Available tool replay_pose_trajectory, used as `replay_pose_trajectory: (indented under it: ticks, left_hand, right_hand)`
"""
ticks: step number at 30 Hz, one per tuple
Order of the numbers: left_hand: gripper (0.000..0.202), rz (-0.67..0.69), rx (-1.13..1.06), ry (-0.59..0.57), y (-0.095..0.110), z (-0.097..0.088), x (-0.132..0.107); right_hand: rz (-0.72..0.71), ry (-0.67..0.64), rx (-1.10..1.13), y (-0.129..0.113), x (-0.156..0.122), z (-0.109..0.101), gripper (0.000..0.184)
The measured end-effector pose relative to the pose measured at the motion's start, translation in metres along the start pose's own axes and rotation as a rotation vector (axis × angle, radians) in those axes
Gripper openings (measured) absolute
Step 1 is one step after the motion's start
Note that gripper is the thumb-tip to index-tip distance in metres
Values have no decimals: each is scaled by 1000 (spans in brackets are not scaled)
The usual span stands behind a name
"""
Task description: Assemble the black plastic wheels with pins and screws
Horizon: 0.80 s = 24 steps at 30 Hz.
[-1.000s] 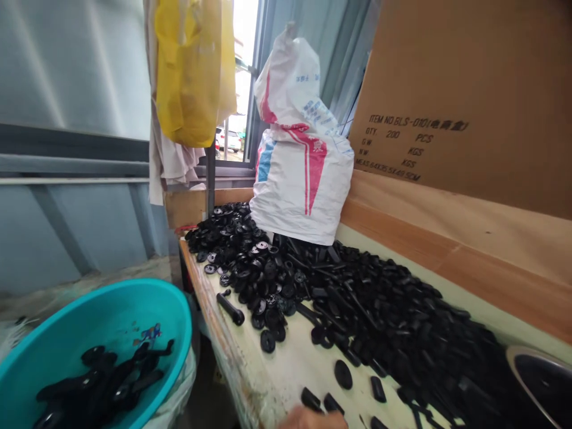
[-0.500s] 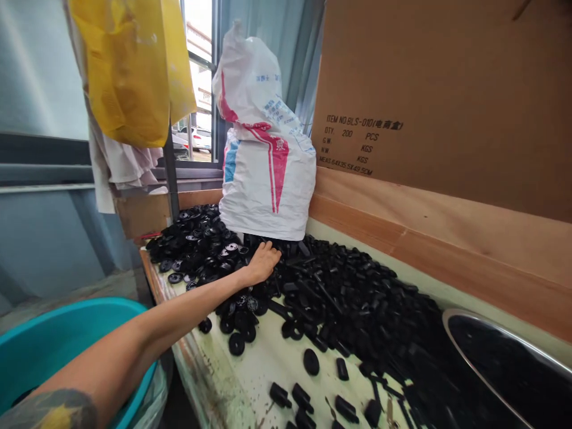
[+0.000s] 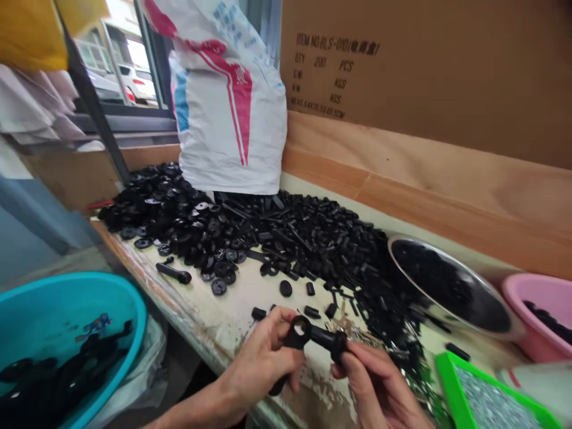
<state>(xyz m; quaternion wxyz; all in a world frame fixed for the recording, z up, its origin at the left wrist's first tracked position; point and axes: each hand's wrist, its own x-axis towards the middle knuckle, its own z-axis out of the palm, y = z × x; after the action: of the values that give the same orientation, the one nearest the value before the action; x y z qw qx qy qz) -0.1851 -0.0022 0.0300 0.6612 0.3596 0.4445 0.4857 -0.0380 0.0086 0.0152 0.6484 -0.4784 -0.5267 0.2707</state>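
The black ringed part [image 3: 322, 337], smooth and dull, lay between both hands, well in front of the white sack [image 3: 227, 125]. The left hand [image 3: 272, 351] had its fingers curled around the ringed end; the right hand [image 3: 379, 381] pinched the far end of the short round shaft, its fingertips hiding the tip. Whether ring and shaft were one piece, I could not tell.

To the sack's front right, a green tray [image 3: 453, 390] held fine silvery bits; to its front left, a glossy teal tub [image 3: 53, 304] held dark, rounded pieces. Nearer the sack, stubby cylinders [image 3: 311, 312] and a flat disc [image 3: 286, 288] lay loose on the pale, scuffed bench [image 3: 263, 295]. Heaped black pieces [image 3: 313, 232] ran up to the sack, whose wrinkled base blocked part of them from sight. Right of the sack sat a polished metal bowl [image 3: 487, 313], grained boards [image 3: 402, 202] and a brown carton [image 3: 424, 77].
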Motion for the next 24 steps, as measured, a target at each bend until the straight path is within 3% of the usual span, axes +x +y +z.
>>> replay_pose_trajectory:
  ticks: [3,9,16,21,24]
  left_hand:
    - [46,-4,-20,0,-11,16,-2]
    - [40,80,128,24,-23,33,-3]
    - [42,74,175,60,-34,40,-5]
    - [45,-34,62,13,-32,43,-3]
    - [43,3,160,43,-34,42,-4]
  right_hand:
    - [-100,-34,-129,1,-5,-12,5]
    - [-356,-113,-355,9,-8,-32,6]
    - [-350,-121,-340,13,-10,-36,7]
    - [-322,-87,-360,14,-13,-38,6]
    - [-331,-115,-394,13,-13,-38,9]
